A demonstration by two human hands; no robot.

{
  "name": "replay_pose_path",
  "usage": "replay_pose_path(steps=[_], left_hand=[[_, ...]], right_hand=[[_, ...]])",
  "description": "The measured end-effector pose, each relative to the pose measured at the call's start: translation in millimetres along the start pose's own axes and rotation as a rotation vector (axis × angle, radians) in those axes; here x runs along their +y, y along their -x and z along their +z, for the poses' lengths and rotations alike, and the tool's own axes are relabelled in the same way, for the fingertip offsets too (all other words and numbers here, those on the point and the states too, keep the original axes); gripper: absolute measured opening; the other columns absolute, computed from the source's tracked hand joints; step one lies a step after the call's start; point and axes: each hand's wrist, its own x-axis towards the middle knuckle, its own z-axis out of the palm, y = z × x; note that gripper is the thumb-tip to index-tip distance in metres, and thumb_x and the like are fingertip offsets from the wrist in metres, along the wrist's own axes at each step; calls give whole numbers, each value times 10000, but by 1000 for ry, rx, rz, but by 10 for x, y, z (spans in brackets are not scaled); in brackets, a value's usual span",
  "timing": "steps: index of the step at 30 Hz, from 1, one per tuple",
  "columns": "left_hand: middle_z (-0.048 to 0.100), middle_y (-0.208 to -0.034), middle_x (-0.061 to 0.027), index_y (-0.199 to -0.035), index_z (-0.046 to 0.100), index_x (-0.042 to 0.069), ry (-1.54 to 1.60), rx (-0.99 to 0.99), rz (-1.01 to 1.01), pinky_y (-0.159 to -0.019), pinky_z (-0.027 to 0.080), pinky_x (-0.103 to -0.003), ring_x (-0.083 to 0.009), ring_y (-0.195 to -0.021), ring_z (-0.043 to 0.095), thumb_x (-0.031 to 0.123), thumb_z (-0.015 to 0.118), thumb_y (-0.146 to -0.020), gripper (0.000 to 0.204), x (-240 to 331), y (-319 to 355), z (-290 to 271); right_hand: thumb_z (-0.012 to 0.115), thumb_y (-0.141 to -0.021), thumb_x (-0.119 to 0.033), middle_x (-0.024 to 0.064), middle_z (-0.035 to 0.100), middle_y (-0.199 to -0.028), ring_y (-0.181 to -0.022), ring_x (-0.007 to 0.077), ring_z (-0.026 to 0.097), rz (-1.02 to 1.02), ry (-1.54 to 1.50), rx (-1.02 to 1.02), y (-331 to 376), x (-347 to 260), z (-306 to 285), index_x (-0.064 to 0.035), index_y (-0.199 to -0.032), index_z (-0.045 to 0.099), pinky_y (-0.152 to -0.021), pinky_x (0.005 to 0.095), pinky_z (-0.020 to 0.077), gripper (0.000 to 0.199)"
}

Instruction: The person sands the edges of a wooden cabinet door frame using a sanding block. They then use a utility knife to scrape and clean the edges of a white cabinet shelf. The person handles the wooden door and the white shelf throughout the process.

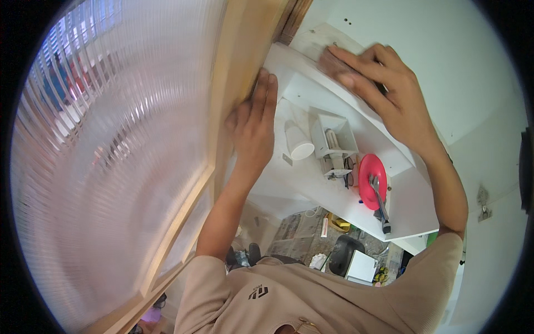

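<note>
My left hand (pixel 253 125) lies with outstretched fingers against the wooden frame (pixel 243 55) of a ribbed translucent panel (pixel 139 150). My right hand (pixel 389 89) is raised over the top board of a white shelf unit (pixel 356 96). Its fingers are closed round a small brownish thing (pixel 332 62), blurred too much to name, close to the board and the pale wall. Below my hands, on a lower white shelf, stand a white cup (pixel 299 142), a white open box (pixel 339 133) and a pink plate (pixel 368 192) with a fork (pixel 377 192) on it.
A pair of glasses (pixel 349 171) is beside the white box. On the floor below are a black chair (pixel 345 251), a white box-like thing (pixel 361 266) and a yellow item in a basket (pixel 339 224). The panel fills the left side; a pale wall (pixel 473 94) bounds the right.
</note>
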Motion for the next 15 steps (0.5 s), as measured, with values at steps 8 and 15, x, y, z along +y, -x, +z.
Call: replay_pose_path(steps=[8, 15], left_hand=[[537, -1574, -4, -1509, 553, 121, -14, 35, 13, -878, 360, -330, -159, -1006, 583, -74, 592, -765, 770, 3, 19, 31], [581, -1539, 4, -1474, 600, 129, -7, 83, 5, -820, 330, -306, -125, -911, 569, -49, 602, -777, 720, -19, 40, 68]], right_hand=[[711, -960, -222, 99, 528, -908, -857, 249, 497, 5, -24, -16, 78, 51, 110, -117, -1353, 712, -781, 358, 443, 407], [716, -958, -169, 82, 506, -890, -835, 198, 469, -48, -21, 0, -171, 0, 252, -62, -1373, 688, -744, 324, 404, 429]])
